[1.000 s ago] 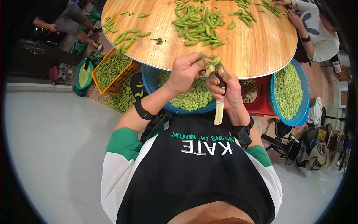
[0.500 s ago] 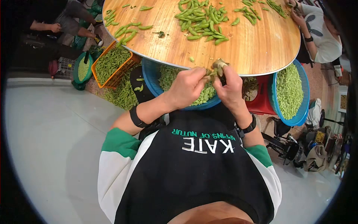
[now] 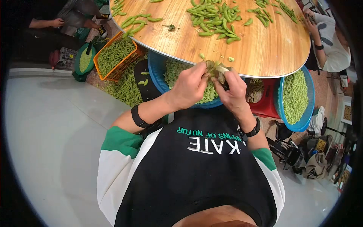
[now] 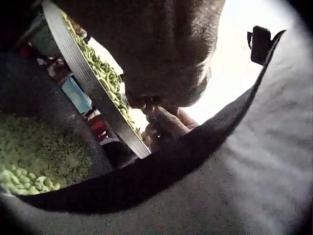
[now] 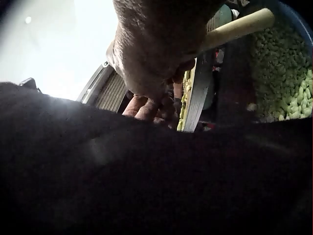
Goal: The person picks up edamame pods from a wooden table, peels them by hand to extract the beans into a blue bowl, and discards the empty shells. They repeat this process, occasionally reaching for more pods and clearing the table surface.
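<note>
In the head view my left hand (image 3: 188, 87) and right hand (image 3: 233, 90) meet at the table's near edge, above a blue basin (image 3: 156, 73) of shelled beans. The left fingers are curled and pinch a small green pod (image 3: 212, 66), partly hidden by the fingertips. The right hand grips a tool whose pale handle (image 5: 239, 29) sticks out of the fist in the right wrist view; its working end is hidden. Two loose beans, one on the left (image 3: 202, 56) and one on the right (image 3: 231, 59), lie on the wood just beyond the fingers.
Green pods (image 3: 215, 19) are heaped on the round wooden table (image 3: 174, 43). At left stand an orange crate (image 3: 117, 56) of pods and a green basin (image 3: 85, 62). A red stool (image 3: 267, 98) and another blue basin (image 3: 297, 98) are at right. Another person (image 3: 329, 41) sits across.
Both hands have come from a raised position with the pale handle showing to fingertips together at the table edge, handle now hidden in the head view. Another loose bean lies on the table.
</note>
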The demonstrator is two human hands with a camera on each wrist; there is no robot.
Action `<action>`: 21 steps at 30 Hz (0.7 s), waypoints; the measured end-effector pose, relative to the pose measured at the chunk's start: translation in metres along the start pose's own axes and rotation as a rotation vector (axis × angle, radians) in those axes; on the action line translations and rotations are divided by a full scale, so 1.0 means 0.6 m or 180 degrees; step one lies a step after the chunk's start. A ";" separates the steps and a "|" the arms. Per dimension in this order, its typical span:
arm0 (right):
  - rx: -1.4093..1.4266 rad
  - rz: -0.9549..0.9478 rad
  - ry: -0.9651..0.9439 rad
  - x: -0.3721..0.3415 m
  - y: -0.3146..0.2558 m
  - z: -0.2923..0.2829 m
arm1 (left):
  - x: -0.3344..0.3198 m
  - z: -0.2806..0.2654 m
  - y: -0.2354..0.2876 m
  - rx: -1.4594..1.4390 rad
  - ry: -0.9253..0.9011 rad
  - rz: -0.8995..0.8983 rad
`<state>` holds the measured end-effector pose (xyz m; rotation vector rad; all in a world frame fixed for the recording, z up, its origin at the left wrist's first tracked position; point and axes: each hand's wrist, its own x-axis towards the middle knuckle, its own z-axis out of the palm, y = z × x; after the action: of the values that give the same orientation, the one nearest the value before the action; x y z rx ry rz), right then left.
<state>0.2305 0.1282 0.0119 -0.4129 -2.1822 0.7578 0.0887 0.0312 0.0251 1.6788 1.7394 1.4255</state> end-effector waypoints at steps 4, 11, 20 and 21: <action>0.0077 0.0123 -0.0243 -0.007 0.005 0.001 | -0.007 0.002 0.000 0.0098 0.0026 0.0268; 0.1116 0.1139 -0.0612 0.002 -0.002 -0.018 | -0.016 0.016 0.003 -0.0485 0.0143 -0.0172; 0.0490 0.0044 -0.1246 -0.008 -0.001 -0.040 | -0.007 -0.120 -0.016 0.1790 0.0517 0.0526; 0.0346 0.0065 -0.1215 -0.010 0.000 -0.046 | -0.009 -0.146 -0.016 0.2324 0.0413 0.0282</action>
<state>0.2554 0.1358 0.0231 -0.2497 -2.4754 1.0299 0.0149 -0.0080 0.0539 2.0487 2.4880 0.9950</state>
